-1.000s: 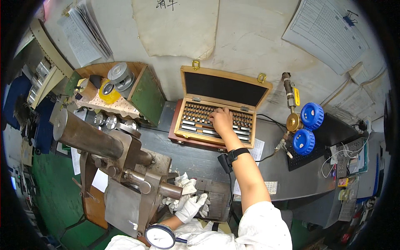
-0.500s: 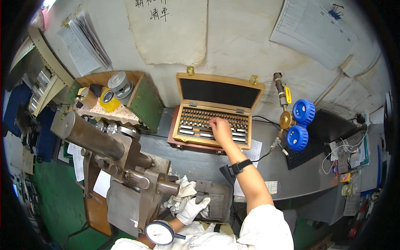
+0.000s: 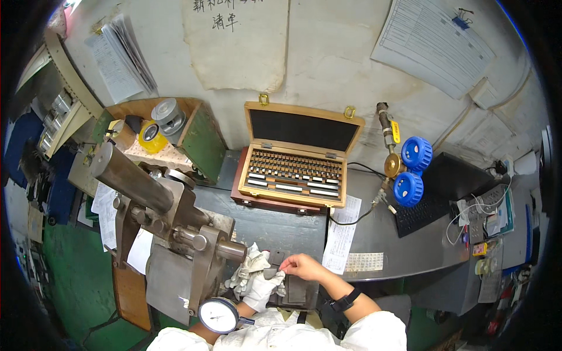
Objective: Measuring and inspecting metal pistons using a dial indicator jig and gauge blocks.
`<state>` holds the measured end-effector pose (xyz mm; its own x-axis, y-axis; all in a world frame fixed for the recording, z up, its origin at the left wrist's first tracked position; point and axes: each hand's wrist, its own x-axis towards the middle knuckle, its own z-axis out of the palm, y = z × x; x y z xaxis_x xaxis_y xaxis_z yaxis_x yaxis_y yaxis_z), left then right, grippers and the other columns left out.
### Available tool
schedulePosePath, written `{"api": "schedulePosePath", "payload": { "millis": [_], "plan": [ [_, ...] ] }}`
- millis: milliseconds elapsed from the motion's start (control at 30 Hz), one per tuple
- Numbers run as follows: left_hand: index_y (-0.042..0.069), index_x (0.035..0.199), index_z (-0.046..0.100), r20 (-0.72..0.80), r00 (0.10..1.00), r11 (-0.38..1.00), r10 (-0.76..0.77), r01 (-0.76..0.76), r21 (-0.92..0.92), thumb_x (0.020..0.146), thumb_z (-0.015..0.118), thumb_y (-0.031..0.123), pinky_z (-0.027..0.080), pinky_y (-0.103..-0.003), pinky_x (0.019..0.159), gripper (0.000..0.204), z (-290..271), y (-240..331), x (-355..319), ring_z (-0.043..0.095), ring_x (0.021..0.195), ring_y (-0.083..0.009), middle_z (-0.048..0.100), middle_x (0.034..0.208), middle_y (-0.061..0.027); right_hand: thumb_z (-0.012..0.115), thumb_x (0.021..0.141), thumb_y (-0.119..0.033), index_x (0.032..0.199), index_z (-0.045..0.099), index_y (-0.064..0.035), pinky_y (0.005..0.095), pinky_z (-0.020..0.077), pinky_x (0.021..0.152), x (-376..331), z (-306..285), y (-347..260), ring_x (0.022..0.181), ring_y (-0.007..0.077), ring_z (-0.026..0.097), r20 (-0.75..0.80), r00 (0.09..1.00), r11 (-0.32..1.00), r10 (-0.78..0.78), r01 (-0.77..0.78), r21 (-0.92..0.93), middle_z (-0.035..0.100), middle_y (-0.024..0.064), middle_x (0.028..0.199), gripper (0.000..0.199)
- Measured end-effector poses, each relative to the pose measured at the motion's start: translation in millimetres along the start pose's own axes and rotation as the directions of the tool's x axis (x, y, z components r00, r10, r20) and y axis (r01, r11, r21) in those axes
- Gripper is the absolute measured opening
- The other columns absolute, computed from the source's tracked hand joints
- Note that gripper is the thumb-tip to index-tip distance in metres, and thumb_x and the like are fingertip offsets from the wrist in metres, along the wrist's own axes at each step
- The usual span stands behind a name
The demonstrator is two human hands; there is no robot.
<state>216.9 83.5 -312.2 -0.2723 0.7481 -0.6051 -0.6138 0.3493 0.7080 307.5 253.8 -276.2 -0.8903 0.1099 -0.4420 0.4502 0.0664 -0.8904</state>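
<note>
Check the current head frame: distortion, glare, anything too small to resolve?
Head view: black fisheye rim, bent edge on the grey desk; head view: pale sheen on that desk below the keyboard; head view: rows in the wooden case stay distinct, but anything between the right hand's fingertips is too small to tell.

Two hands [image 3: 303, 267] (one gloved), two lid latches [image 3: 264, 99], one dial [image 3: 219, 316].

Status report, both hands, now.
Gloved left hand at white cloth. Bare right hand close by, grip unclear. Wooden case open beyond. Metal stand at left.
</note>
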Motion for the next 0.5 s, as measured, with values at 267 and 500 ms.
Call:
{"api": "schedulePosePath", "payload": {
  "millis": [267,500],
  "plan": [
    [0.004,0.141,0.023,-0.113,0.961,0.940,0.252,-0.216,0.263,0.080,0.066,0.004,0.052,-0.027,0.057,0.074,28,40,-23,0.060,0.071,-0.0139,0.057,0.100,-0.0087,0.061,0.085,-0.010,0.097,0.065,0.0014,0.0245,0.0474,0.075,-11,-6,4,0.081,0.0090,0.058,-0.101,0.994,0.985,0.031,-0.013,0.174,0.066,0.0040,0.089,0.017],
    [0.001,0.113,0.051,-0.067,0.997,0.999,-0.032,0.030,-0.035,0.084,0.062,0.004,0.054,-0.029,0.047,0.031,24,36,-22,0.061,0.054,-0.0168,0.062,0.074,-0.0072,0.060,0.083,-0.015,0.088,0.065,-0.0018,0.0316,0.0493,0.067,11,-85,1,0.071,0.0210,0.064,-0.780,0.618,0.994,-0.102,0.040,-0.098,0.067,0.0116,0.077,0.015]
  ]
}}
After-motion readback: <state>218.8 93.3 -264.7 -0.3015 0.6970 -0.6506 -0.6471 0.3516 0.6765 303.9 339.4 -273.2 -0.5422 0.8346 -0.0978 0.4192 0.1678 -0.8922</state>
